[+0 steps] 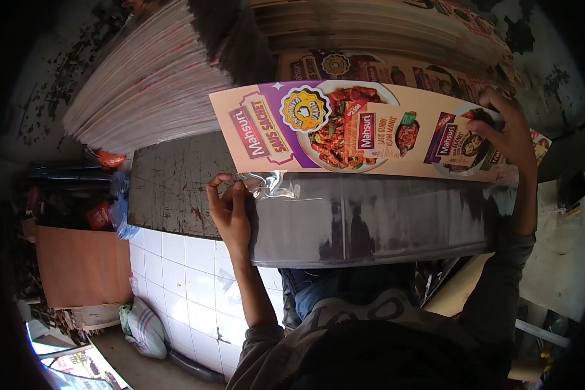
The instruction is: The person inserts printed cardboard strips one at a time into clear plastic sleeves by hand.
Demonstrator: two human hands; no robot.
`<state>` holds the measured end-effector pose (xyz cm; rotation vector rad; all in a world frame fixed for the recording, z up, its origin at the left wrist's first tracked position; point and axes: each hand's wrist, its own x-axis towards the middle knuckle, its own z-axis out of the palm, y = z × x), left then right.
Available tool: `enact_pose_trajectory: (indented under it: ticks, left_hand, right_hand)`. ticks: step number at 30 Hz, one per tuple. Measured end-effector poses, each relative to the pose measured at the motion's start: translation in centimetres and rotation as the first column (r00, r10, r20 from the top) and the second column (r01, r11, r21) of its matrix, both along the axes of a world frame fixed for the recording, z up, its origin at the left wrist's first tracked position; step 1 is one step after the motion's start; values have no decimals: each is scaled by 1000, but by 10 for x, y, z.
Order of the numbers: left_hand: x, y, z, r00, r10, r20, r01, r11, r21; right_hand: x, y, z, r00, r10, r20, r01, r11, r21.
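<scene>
A long printed card strip, cream and purple with pictures of food, lies tilted across the middle. My right hand grips its right end, thumb on the face and fingers over the upper edge. Below the strip is a glossy grey stack of what looks like clear plastic sleeves. My left hand is at the stack's upper left corner, pinching a crinkled edge of clear plastic film just under the strip's lower left edge. Whether the strip's lower edge sits inside the film cannot be made out.
Behind the strip stand a tall pile of stacked card and more printed strips. The worn table top shows at left. Lower left are a brown board, a white sack and white floor tiles.
</scene>
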<state>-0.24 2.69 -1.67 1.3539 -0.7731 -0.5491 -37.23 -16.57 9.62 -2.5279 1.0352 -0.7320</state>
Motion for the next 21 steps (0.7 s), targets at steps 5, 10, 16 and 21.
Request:
enact_pose_trajectory:
  ticks: [5,10,16,21]
  left_hand:
    - [1,1,-2,1000,-15,-6,15,1000,0]
    - [0,1,0,1000,4,5,-4,1000,4]
    - [0,2,2,1000,10,2,-10,1000,24]
    - [0,1,0,999,10,-32,-9,1000,27]
  right_hand:
    - [4,3,3,1000,-22,15,23,999,-37]
    - [0,-1,1,1000,-15,-17,15,1000,-10]
    - [1,1,2,999,21,-45,-22,999,-25]
    - [5,4,4,997,16,-81,-19,999,-38]
